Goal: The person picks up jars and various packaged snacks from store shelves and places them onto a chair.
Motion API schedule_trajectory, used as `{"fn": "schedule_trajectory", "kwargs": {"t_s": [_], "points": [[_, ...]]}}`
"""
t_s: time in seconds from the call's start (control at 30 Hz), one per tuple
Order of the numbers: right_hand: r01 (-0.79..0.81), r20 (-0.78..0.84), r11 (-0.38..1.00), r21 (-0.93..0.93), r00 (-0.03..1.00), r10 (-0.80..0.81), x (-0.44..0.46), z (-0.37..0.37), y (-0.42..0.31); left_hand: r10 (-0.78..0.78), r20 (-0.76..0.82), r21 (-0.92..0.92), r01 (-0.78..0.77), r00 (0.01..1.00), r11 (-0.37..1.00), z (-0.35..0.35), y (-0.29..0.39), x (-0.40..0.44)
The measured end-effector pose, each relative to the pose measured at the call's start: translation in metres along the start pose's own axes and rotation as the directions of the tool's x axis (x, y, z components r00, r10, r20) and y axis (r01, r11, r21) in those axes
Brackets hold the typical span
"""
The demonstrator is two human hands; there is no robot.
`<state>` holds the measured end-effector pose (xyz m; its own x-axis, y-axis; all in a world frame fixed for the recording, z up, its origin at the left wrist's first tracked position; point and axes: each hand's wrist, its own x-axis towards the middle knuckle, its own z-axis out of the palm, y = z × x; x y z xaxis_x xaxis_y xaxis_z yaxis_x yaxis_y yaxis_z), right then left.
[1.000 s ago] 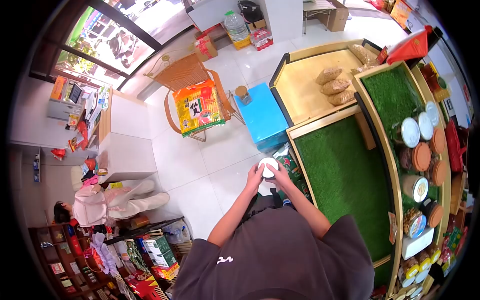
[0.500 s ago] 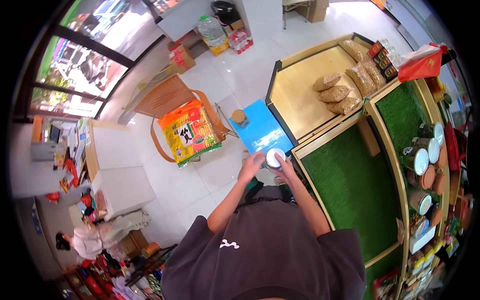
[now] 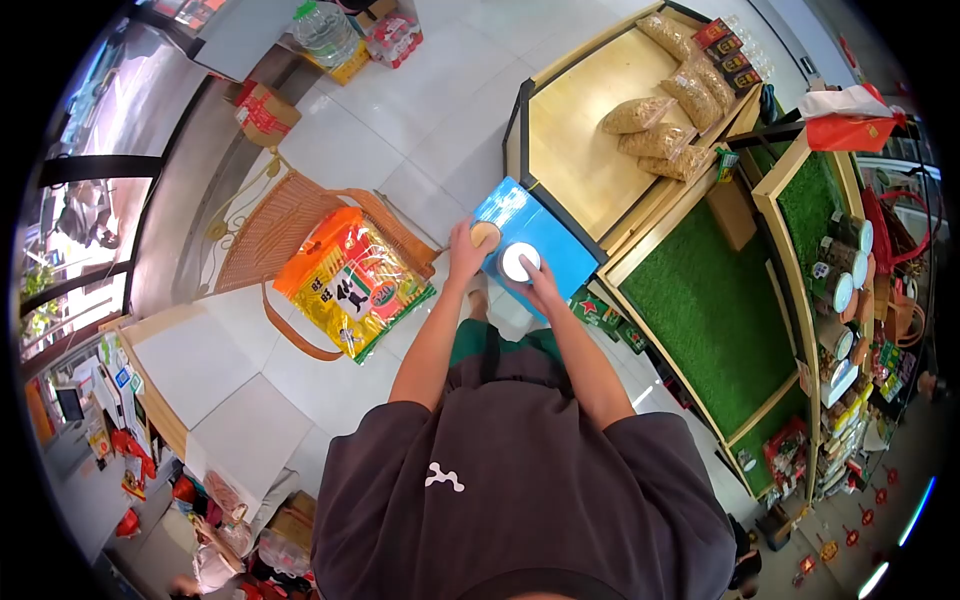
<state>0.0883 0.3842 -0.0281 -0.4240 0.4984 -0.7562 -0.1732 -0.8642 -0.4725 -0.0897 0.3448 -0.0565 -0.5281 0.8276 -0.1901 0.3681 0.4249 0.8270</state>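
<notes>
My left hand (image 3: pixel 465 252) is closed around the side of a jar with a tan lid (image 3: pixel 486 236), near the left edge of a glossy blue surface (image 3: pixel 565 243). Just right of it, my right hand (image 3: pixel 541 287) grips a jar with a white lid (image 3: pixel 520 261), thumb and fingers at its near right side. Both jars are seen from above, so their bodies are mostly hidden. Whether the white-lidded jar rests on the blue surface or hovers just over it I cannot tell.
On the left, a wicker chair (image 3: pixel 255 235) bears a large orange-yellow snack bag (image 3: pixel 355 285). A wooden display table (image 3: pixel 570 130) holds several filled clear bags (image 3: pixel 690 95). Green-lined shelving (image 3: pixel 700 300) with jars (image 3: pixel 845 290) stands right. Another person (image 3: pixel 215 555) is at lower left.
My left hand, apart from both jars before, has moved to the tan-lidded jar and closed on it. My right hand has carried the white-lidded jar forward over the blue surface. The view has shifted.
</notes>
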Motion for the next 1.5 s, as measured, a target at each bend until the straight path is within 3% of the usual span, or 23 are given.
{"fn": "schedule_trajectory", "kwargs": {"t_s": [0.13,0.2,0.37,0.57,0.63,0.7,0.73,0.77,0.8,0.83,0.9,0.93,0.97,1.03,1.07,1.13,1.17,1.2,1.23,1.33,1.4,1.5], "points": [[0.046,-0.045,0.999,0.006,0.998,-0.045,0.008,0.008,0.005,-0.029,0.170,-0.110,0.049,0.985,0.993,0.010,-0.024,0.008],[0.055,-0.070,0.998,0.010,0.996,-0.055,0.010,0.005,0.010,0.073,0.180,-0.203,-0.036,0.981,0.979,0.008,-0.025,0.008],[0.094,-0.064,0.993,0.075,0.994,-0.089,0.009,0.002,0.021,0.115,0.292,-0.181,-0.063,0.950,0.981,0.006,-0.028,0.019],[0.131,-0.222,0.991,0.017,0.967,-0.124,0.008,0.006,0.026,0.095,0.320,-0.124,-0.058,0.942,0.991,0.009,-0.026,0.021],[0.101,-0.300,0.986,-0.129,0.944,-0.136,0.011,0.004,0.031,0.106,0.304,-0.097,-0.080,0.947,0.992,0.008,-0.022,0.013],[0.083,-0.385,0.951,-0.297,0.901,-0.199,0.006,0.004,0.030,0.107,0.088,0.057,-0.112,0.990,0.992,0.005,-0.006,0.001],[0.100,-0.389,0.879,-0.465,0.869,-0.305,0.016,-0.006,0.038,0.138,0.088,0.051,-0.143,0.987,0.988,0.004,0.004,-0.003],[0.102,-0.376,0.780,-0.618,0.832,-0.407,0.035,-0.021,0.052,0.196,0.013,0.122,-0.196,0.980,0.973,0.000,0.015,-0.007],[0.164,-0.352,0.747,-0.644,0.804,-0.480,0.026,-0.019,0.052,0.256,-0.056,0.198,-0.241,0.965,0.950,-0.004,0.024,-0.014],[0.186,-0.355,0.749,-0.636,0.792,-0.497,0.017,-0.020,0.051,0.283,-0.052,0.198,-0.268,0.958,0.943,-0.006,0.034,-0.021],[0.216,-0.167,0.562,-0.799,0.817,-0.551,0.000,-0.033,0.049,0.420,-0.065,0.151,-0.407,0.905,0.901,-0.003,0.056,-0.036],[0.210,-0.143,0.567,-0.797,0.846,-0.514,-0.013,-0.042,0.050,0.447,-0.050,0.144,-0.436,0.893,0.888,0.000,0.067,-0.044],[0.213,-0.167,0.578,-0.788,0.830,-0.532,-0.026,-0.056,0.051,0.499,0.015,0.145,-0.495,0.867,0.857,0.005,0.078,-0.057],[0.202,-0.119,0.623,-0.756,0.893,-0.434,-0.058,-0.089,0.062,0.560,0.104,0.129,-0.569,0.822,0.812,0.025,0.089,-0.090],[0.203,-0.145,0.608,-0.768,0.868,-0.474,-0.065,-0.115,0.076,0.579,0.206,0.087,-0.604,0.789,0.792,0.036,0.094,-0.105],[0.262,-0.221,0.741,-0.619,0.847,-0.484,-0.103,-0.157,0.090,0.672,0.316,0.009,-0.711,0.669,0.703,0.061,0.101,-0.131],[0.189,-0.317,0.803,-0.565,0.849,-0.422,-0.113,-0.190,0.106,0.695,0.312,0.008,-0.733,0.648,0.680,0.073,0.101,-0.140],[0.120,-0.410,0.860,-0.496,0.841,-0.354,-0.124,-0.224,0.124,0.618,0.490,-0.089,-0.670,0.614,0.737,0.087,0.100,-0.153],[0.112,-0.515,0.916,-0.384,0.797,-0.314,-0.157,-0.243,0.128,0.532,0.660,-0.168,-0.586,0.531,0.793,0.104,0.100,-0.168],[0.340,-0.789,0.940,0.005,0.580,-0.205,-0.228,-0.323,0.177,0.458,0.683,-0.136,-0.517,0.569,0.845,0.142,0.104,-0.208],[0.465,-0.871,0.879,0.106,0.471,-0.144,-0.280,-0.380,0.225,0.435,0.740,-0.074,-0.580,0.513,0.811,0.164,0.109,-0.227],[0.640,-0.972,0.760,0.111,0.228,-0.050,-0.394,-0.415,0.295,0.361,0.856,0.040,-0.742,0.371,0.669,0.212,0.102,-0.236]]}}
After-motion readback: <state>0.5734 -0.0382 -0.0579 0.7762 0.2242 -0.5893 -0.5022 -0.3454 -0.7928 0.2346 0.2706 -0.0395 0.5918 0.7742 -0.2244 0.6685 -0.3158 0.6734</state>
